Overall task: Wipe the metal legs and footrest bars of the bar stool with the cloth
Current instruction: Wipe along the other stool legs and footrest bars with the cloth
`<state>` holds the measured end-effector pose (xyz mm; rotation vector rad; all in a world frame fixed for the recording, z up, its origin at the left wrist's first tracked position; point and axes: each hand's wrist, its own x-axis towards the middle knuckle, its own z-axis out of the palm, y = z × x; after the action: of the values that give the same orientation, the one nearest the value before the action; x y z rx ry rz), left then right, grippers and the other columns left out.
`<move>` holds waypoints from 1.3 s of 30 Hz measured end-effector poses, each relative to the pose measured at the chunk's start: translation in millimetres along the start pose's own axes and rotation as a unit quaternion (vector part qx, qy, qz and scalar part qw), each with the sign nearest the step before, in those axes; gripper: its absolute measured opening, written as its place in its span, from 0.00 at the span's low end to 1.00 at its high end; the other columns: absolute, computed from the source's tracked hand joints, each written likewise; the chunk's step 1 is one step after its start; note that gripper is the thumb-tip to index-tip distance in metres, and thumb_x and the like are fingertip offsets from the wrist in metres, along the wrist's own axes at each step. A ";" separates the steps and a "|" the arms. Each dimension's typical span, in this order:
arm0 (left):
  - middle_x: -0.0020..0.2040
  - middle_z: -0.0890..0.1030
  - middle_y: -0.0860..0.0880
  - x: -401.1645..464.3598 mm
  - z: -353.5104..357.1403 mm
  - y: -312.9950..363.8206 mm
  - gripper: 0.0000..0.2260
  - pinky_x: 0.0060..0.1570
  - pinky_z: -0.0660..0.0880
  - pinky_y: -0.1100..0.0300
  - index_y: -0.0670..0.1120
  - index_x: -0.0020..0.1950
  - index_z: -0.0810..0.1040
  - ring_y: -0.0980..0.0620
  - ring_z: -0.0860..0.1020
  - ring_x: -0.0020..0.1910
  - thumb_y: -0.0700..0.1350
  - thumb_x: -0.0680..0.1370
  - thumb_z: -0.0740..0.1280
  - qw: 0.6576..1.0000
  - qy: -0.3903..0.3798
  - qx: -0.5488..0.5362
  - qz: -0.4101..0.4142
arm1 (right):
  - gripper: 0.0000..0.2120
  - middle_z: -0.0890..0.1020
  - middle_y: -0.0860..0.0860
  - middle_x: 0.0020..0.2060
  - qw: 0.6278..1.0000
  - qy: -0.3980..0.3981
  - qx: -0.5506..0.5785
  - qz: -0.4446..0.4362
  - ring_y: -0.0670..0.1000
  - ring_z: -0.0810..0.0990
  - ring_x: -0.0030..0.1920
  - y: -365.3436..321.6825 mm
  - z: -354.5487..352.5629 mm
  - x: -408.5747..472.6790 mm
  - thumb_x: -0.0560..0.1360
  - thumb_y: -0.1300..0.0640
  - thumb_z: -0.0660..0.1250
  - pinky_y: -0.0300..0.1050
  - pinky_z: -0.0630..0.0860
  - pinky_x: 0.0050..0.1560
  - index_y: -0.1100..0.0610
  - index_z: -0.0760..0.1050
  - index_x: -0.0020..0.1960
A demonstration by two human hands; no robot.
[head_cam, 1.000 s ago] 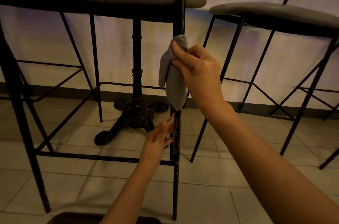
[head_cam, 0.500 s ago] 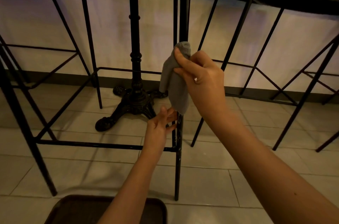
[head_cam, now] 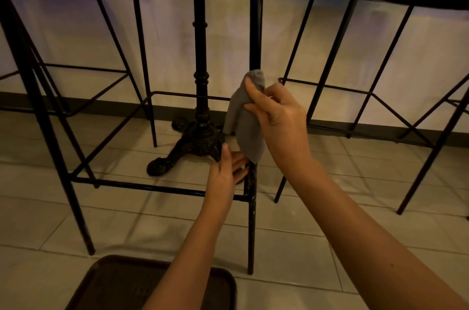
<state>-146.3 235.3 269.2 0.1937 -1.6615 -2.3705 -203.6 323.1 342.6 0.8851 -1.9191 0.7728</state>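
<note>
A brown tray (head_cam: 152, 284) sits nearest you on the tile floor (head_cam: 317, 246). Just past it, your left hand (head_cam: 224, 177) has straight fingers resting against the stool leg (head_cam: 251, 228), right above the footrest bar (head_cam: 152, 186). Higher up, your right hand (head_cam: 281, 116) grips the grey cloth (head_cam: 245, 121) around that same leg. Table base (head_cam: 195, 142) behind.

Right hand (head_cam: 279, 119): grips a grey cloth (head_cam: 245, 124) wrapped round the thin black metal front leg (head_cam: 254, 30) of the bar stool.
Left hand (head_cam: 224, 177): fingers straight, touching the same leg lower down, just above the black footrest bar (head_cam: 142, 186).
Floor: pale tiles (head_cam: 317, 246); dark brown tray (head_cam: 114, 284) at bottom edge.
Behind: ornate black cast-iron table base (head_cam: 193, 142).
</note>
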 end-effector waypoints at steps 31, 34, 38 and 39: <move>0.68 0.67 0.52 -15.0 18.3 4.0 0.19 0.63 0.67 0.69 0.46 0.70 0.66 0.61 0.66 0.67 0.48 0.79 0.56 0.899 0.109 0.245 0.347 | 0.18 0.78 0.55 0.41 0.999 -0.020 0.046 0.009 0.47 0.75 0.38 15.5 2.6 -22.0 0.74 0.55 0.62 0.44 0.79 0.37 0.56 0.74 0.63; 0.66 0.69 0.52 -8.3 34.9 4.0 0.18 0.63 0.70 0.63 0.46 0.69 0.66 0.60 0.69 0.65 0.46 0.79 0.59 0.899 0.112 0.251 0.342 | 0.16 0.80 0.55 0.42 0.998 -0.040 0.046 -0.010 0.50 0.78 0.37 22.1 -8.8 -16.2 0.76 0.54 0.62 0.48 0.79 0.35 0.55 0.75 0.62; 0.62 0.74 0.48 1.5 44.3 10.8 0.17 0.61 0.72 0.63 0.43 0.65 0.72 0.58 0.72 0.62 0.38 0.76 0.64 0.891 0.156 0.231 0.359 | 0.17 0.80 0.54 0.46 1.000 0.002 -0.005 -0.020 0.48 0.78 0.38 24.7 -28.9 0.8 0.78 0.52 0.60 0.47 0.78 0.33 0.52 0.72 0.65; 0.61 0.74 0.49 2.3 46.3 12.0 0.17 0.60 0.72 0.66 0.42 0.64 0.72 0.60 0.72 0.61 0.37 0.76 0.64 0.892 0.160 0.223 0.360 | 0.18 0.80 0.54 0.47 1.000 0.012 -0.011 -0.012 0.48 0.77 0.38 23.5 -31.7 8.7 0.77 0.51 0.60 0.47 0.78 0.34 0.51 0.70 0.66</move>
<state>-158.3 272.7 296.4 0.0256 -1.6939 -1.3261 -211.9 358.6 360.1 0.8789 -1.8890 0.7447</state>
